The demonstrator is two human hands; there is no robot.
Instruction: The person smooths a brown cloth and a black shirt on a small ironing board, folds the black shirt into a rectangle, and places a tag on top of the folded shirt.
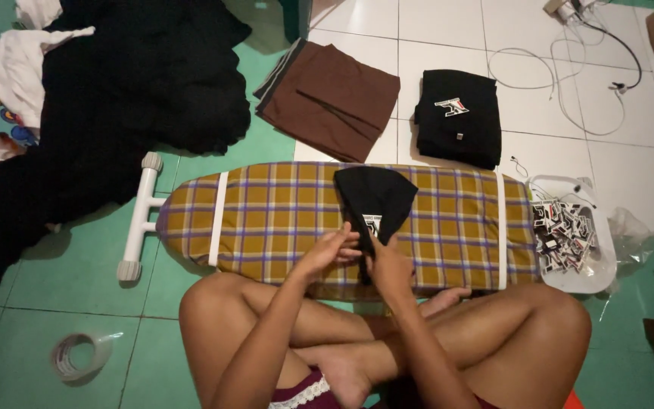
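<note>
Head view: the soft, light black cloth (375, 198) is pinched at its narrow lower end by the left hand (332, 252) and right hand (389, 266), closed together; best gripped at its edges.

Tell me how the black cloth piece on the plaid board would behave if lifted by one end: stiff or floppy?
Probably floppy: the black cloth piece lies flat and creased on the plaid board, narrowing where the left hand and right hand pinch it. It looks thin, so likely light. It seems unlikely to roll or tip; it would probably drape and unfold.
</note>
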